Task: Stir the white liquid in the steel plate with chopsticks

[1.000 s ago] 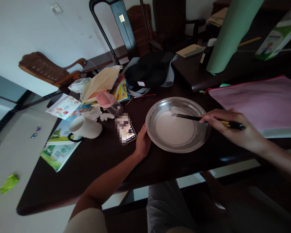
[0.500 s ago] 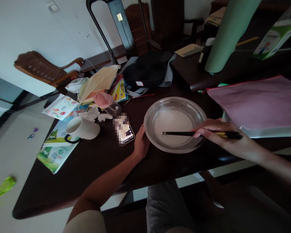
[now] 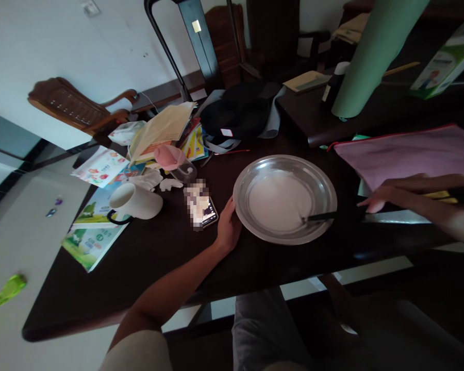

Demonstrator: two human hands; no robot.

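A wide, shallow stainless steel bowl (image 3: 239,206) sits on the dark table with whitish, milky stuff (image 3: 276,198) in its bottom. At the bowl's left rim is my left hand (image 3: 229,229), its fingers gripping the outside edge. My right hand (image 3: 400,198) is off to the right of the bowl, closed around dark chopsticks (image 3: 320,217) with gold-coloured upper ends. The chopstick tips rest low inside the bowl on its right side. Their middle stretch blends into the dark tabletop.
Left of the bowl lie a lit phone (image 3: 209,211), a white mug (image 3: 145,202), a pink-topped cup (image 3: 172,157) and booklets (image 3: 88,242). A black bag (image 3: 235,116) sits behind. On the right are a pink zip pouch (image 3: 410,154) and a green cylinder (image 3: 371,67).
My right hand has drawn back to the right, and the chopstick tips have moved from mid-bowl toward its right side. My left hand stays at the rim. The view has shifted slightly.
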